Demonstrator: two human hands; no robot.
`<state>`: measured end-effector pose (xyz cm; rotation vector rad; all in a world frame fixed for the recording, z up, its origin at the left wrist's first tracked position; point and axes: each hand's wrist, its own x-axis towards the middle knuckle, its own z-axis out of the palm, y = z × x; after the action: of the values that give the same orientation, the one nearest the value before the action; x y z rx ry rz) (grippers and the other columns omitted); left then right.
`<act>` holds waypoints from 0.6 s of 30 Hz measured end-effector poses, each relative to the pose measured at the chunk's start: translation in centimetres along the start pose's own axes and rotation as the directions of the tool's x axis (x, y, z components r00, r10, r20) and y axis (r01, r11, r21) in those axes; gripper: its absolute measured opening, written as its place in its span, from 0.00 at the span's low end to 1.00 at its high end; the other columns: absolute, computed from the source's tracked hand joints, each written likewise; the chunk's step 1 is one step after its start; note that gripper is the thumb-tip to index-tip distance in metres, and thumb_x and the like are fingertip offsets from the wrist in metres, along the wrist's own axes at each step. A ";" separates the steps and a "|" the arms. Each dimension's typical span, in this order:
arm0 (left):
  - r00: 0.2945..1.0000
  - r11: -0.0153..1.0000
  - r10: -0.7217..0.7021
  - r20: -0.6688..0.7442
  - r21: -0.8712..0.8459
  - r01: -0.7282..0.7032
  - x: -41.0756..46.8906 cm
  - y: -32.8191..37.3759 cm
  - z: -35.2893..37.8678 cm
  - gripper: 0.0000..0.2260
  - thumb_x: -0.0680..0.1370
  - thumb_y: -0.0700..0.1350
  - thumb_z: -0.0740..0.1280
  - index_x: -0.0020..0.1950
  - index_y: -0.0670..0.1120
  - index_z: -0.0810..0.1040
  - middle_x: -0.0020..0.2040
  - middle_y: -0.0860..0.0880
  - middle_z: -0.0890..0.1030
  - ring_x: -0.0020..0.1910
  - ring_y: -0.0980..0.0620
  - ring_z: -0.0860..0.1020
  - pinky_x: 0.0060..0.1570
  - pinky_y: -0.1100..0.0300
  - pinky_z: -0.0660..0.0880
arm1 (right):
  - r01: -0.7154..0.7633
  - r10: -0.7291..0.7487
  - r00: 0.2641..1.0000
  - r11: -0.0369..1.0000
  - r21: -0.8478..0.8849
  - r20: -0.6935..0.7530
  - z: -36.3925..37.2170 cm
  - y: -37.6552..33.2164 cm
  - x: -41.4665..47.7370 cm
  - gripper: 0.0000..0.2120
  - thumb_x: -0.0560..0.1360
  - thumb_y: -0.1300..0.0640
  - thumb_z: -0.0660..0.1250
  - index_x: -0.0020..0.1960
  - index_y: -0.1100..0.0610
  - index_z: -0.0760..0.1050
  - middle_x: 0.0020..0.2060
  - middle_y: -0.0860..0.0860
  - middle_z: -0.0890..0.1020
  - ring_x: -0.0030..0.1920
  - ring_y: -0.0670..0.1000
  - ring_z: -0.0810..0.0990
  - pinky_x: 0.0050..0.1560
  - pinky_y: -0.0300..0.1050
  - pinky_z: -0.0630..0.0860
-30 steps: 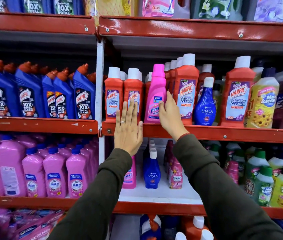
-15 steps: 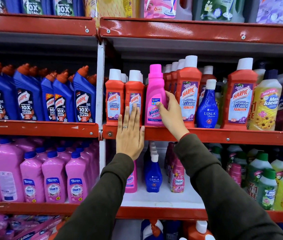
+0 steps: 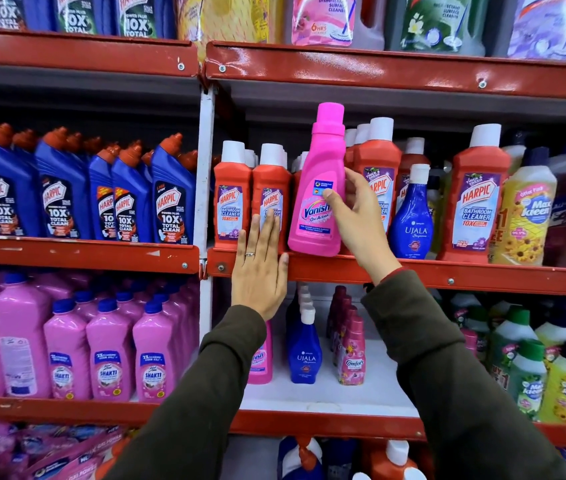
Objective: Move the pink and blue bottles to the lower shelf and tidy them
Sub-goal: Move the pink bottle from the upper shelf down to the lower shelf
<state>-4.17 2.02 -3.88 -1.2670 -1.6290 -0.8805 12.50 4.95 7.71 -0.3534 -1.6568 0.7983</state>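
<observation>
Red Harpic bottles (image 3: 475, 199) line the middle shelf, blue Harpic bottles (image 3: 170, 199) stand leftward, pink Shakti bottles (image 3: 108, 355) below.

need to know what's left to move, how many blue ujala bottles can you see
2 with labels showing: one blue bottle on the upper shelf right of the right hand, one on the lower shelf. White caps behind that one suggest more, partly hidden.
</observation>
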 end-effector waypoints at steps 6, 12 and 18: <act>0.999 0.998 -0.013 -0.039 -0.066 0.010 -3.6 0.5 -0.2 0.27 0.84 0.48 0.48 0.83 0.43 0.51 0.84 0.47 0.52 0.83 0.48 0.46 0.81 0.51 0.39 | -0.053 0.049 0.998 0.994 0.099 0.048 -1.5 1.7 -5.1 0.22 0.80 0.63 0.67 0.72 0.61 0.69 0.64 0.57 0.81 0.64 0.54 0.81 0.66 0.53 0.79; 0.993 0.991 -0.092 0.078 -0.094 0.099 -11.3 0.5 1.3 0.27 0.84 0.50 0.44 0.83 0.42 0.51 0.84 0.45 0.51 0.83 0.48 0.46 0.81 0.53 0.37 | -0.098 0.090 0.993 0.988 0.123 0.073 -1.1 6.8 -12.8 0.21 0.78 0.62 0.70 0.70 0.56 0.73 0.62 0.54 0.83 0.61 0.49 0.83 0.56 0.38 0.80; 0.951 0.979 -0.176 0.253 -0.055 0.195 -18.8 -0.7 3.2 0.29 0.81 0.44 0.55 0.82 0.40 0.54 0.84 0.44 0.53 0.83 0.45 0.51 0.82 0.51 0.43 | -0.216 0.203 0.972 0.970 0.114 0.117 0.7 13.3 -18.7 0.21 0.78 0.62 0.70 0.70 0.54 0.72 0.62 0.53 0.83 0.62 0.48 0.83 0.57 0.40 0.81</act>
<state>-3.55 -1.97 -22.56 -1.3362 -1.9525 -0.9390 14.00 2.64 -15.06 -0.4082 -1.6746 1.0919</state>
